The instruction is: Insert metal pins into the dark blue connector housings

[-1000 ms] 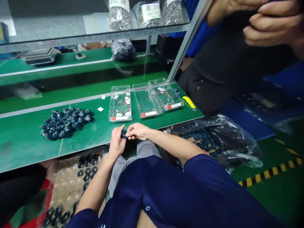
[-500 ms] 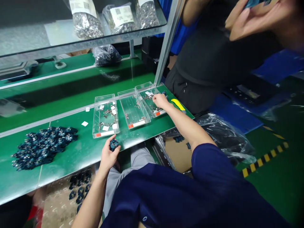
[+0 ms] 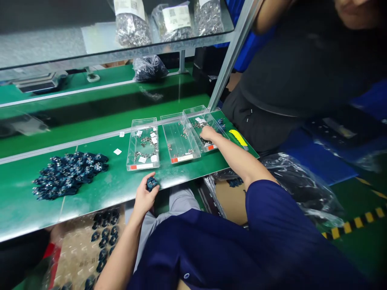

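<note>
Between the thumb and fingers of my left hand [image 3: 144, 196] is a small round dark-blue plastic part [image 3: 152, 183], held at the table's front edge. My right hand [image 3: 209, 133] reaches into the rightmost clear tray [image 3: 193, 112], over small metal pieces [image 3: 199, 125]. Its fingertips point down and are partly hidden, so I cannot make out what they hold. Beside that tray stand a middle clear tray [image 3: 178, 139] and a left clear tray [image 3: 130, 151], both with scattered metal pieces. A heap of blue parts [image 3: 69, 173] lies on the left of the green table [image 3: 99, 185].
A yellow utility knife [image 3: 238, 137] lies by the table's right end. Bags of metal parts [image 3: 133, 28] sit on the shelf above. Below the table, a box [image 3: 75, 249] holds rows of dark parts. A person in black [image 3: 278, 76] stands at the right.
The view has shifted, so the table and trays sit further right. My right hand has gone slightly lower within the right tray. My left hand still holds the blue part.
</note>
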Motion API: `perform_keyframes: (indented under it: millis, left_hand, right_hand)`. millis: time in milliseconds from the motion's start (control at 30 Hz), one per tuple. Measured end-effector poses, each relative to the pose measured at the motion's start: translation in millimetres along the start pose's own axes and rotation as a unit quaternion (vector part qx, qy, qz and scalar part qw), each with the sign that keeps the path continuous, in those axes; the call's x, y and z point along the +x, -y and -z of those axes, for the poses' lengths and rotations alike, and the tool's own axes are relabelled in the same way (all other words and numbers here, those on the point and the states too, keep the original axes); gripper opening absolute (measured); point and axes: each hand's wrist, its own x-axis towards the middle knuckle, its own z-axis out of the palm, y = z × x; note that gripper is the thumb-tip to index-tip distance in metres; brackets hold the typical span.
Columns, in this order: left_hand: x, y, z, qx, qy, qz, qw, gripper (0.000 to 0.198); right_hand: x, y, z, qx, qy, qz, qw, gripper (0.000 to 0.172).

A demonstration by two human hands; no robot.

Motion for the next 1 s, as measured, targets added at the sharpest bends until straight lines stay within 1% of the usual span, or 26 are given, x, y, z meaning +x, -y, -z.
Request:
perform_keyframes:
  millis: [133, 167, 233, 333, 367, 400, 433, 500, 533, 567, 633, 733, 833, 933, 1000]
  left_hand:
    - [-5.2, 2.4, 2.8, -0.02, 0.001, -0.006, 1.0, 0.052]
    - [-6.6, 2.6, 3.7, -0.025, 0.001, -0.007, 1.0, 0.052]
    - [-9.3, 2.8, 5.6, -0.036, 0.003, -0.009, 0.999, 0.052]
    - [-12.6, 1.9, 8.8, -0.052, 0.006, -0.017, 0.999, 0.051]
    - [-13.7, 1.2, 9.8, -0.056, 0.006, -0.019, 0.998, 0.051]
    - [-15.0, 0.2, 10.8, -0.061, 0.007, -0.022, 0.998, 0.05]
    - [-16.5, -1.2, 11.6, -0.067, 0.009, -0.024, 0.997, 0.05]
    - [-20.4, -4.6, 13.2, -0.084, 0.012, -0.028, 0.996, 0.049]
    - [-22.7, -6.6, 14.0, -0.098, 0.01, -0.029, 0.995, 0.049]
    - [-25.1, -8.6, 14.9, -0.118, 0.004, -0.03, 0.993, 0.05]
    - [-29.9, -12.1, 17.7, -0.169, -0.009, -0.029, 0.985, 0.05]
    - [-35.9, -15.0, 26.0, -0.244, -0.017, -0.025, 0.969, 0.047]
    - [-40.3, -14.9, 38.7, -0.269, -0.007, -0.021, 0.963, 0.041]
    - [-43.9, -12.8, 49.7, -0.277, -0.011, -0.014, 0.961, 0.042]
    - [-45.6, -10.9, 53.9, -0.298, -0.015, -0.007, 0.954, 0.048]
  right_hand:
    - [-20.7, -3.7, 12.5, 0.135, -0.029, -0.016, 0.99, 0.011]
    - [-28.9, -3.2, 15.6, 0.178, -0.029, -0.01, 0.984, 0.009]
    - [-49.9, -0.1, 19.6, 0.265, -0.022, 0.012, 0.964, 0.01]
    - [-92.8, 9.6, 17.7, 0.363, -0.002, 0.06, 0.93, 0.01]
    - [-109.5, 14.4, 14.9, 0.407, 0.017, 0.082, 0.91, 0.009]
    - [-126.8, 20.0, 11.2, 0.462, 0.048, 0.105, 0.879, 0.01]
    - [-144.1, 26.6, 6.8, 0.523, 0.09, 0.126, 0.838, 0.015]
    - [-176.6, 42.4, -3.0, 0.628, 0.179, 0.154, 0.741, 0.029]
    - [-191.0, 51.4, -8.1, 0.658, 0.21, 0.157, 0.706, 0.033]
    - [-203.8, 60.8, -13.3, 0.669, 0.228, 0.154, 0.69, 0.034]
    - [-224.8, 79.9, -23.5, 0.675, 0.235, 0.147, 0.684, 0.033]
    - [-247.7, 106.4, -37.5, 0.652, 0.232, 0.157, 0.705, 0.034]
    - [-265.7, 129.1, -48.8, 0.601, 0.264, 0.192, 0.729, 0.035]
    - [-279.8, 148.1, -57.5, 0.569, 0.286, 0.237, 0.734, 0.033]
    - [-286.1, 158.1, -61.8, 0.558, 0.273, 0.27, 0.736, 0.03]
